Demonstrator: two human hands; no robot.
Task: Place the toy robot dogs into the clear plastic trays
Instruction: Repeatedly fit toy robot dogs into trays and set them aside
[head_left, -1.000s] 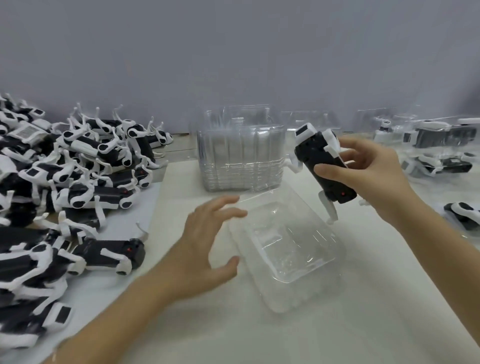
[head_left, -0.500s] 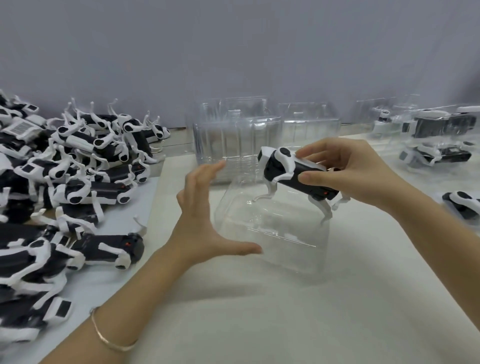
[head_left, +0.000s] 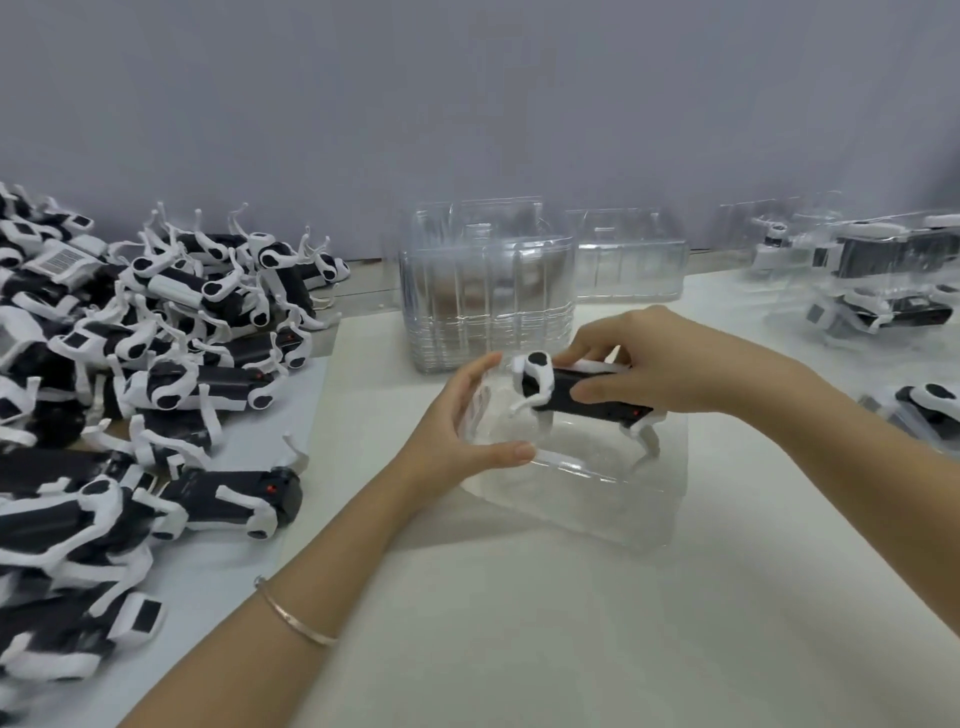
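right hand (head_left: 675, 364) grip clamped on glossy black-white toy dog (head_left: 558, 400); left hand (head_left: 457, 421) clasps moulded clear tray (head_left: 623, 501).

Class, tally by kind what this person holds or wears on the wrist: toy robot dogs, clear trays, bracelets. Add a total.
Toy robot dog, in the right hand: 1
Clear tray, in the left hand: 1
Bracelet, on the left wrist: 1
Total: 3
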